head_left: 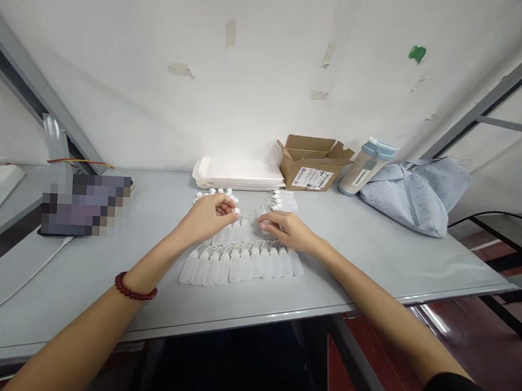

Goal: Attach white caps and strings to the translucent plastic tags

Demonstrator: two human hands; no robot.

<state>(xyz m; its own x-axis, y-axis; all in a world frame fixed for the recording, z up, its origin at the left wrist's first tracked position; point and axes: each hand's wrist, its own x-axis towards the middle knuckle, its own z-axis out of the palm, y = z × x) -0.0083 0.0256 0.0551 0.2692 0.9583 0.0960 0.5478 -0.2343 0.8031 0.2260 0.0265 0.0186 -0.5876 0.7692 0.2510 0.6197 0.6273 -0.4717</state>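
Pinching a white cap (237,210) between thumb and fingers of our left hand (211,216), just above the worktop (155,213), roughly midway between near and back edges. A thin cord (246,214) shows beside the cap, toward our right hand (288,227); can't confirm they're joined. Our right hand sits opposite, palm down, fingers curled at a clear piece (264,225). Can't tell if we're grasping it or only touching; fingers hide most of it.

Long row of tubes (244,264), white tops, looped cords, lies side by side toward the near edge, tops pointing at the back edge. Shorter row (228,234) lies just behind it, partly under our hands. Small group (285,204) lies behind our right hand, tops toward the left edge. More white tops (220,191) behind our left hand, partly hidden.

Along the back edge: white stack (240,174), then a box (315,163), flaps up, labels facing us. Bottle (367,166) just beside it, then a pale blue bag (412,197) toward the right back corner. Pixelated slab (85,207) near the left edge, white cable (24,285) running from it toward the near left corner. Red bracelet (136,288) on our left wrist.
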